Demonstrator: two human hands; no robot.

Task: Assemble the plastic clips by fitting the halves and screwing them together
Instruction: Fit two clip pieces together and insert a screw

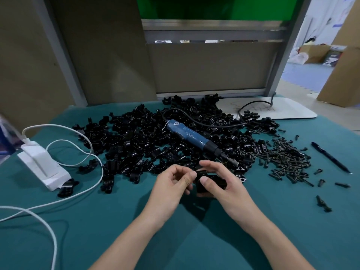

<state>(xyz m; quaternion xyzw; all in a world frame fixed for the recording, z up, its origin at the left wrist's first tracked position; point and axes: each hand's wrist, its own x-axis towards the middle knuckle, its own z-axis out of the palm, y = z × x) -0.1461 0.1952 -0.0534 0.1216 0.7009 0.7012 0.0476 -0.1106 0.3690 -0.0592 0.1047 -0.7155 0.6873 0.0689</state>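
Held just above the near middle of the teal surface (194,240), in front of the parts pile: one black clip piece (211,182), gripped from both sides. One half or two fitted halves: cannot tell, joint hidden by fingers.

Left hand (171,184): fingers curled, thumb and fingertips pinching the left end of the piece. Right hand (228,184): thumb laid on top, remaining fingers wrapped beneath, gripping the right side.

Directly behind the hands: large pile of loose clip halves (136,137), all black, spread across the middle of the surface. Lying on top of that pile, tilted, bit end pointing toward the hands: blue electric screwdriver (194,137), with black cord (239,114) looping off to the back right.

Right of the pile, touching its edge: heap of dark screws (290,160) — a few strays scattered further out. Beyond the screws, near the right edge: black pen (331,157).

At left: white charger block (39,164) with white cable (56,125) curling toward the near edge — two single clip parts just beside it. At back right: white board (282,110), lying flat.
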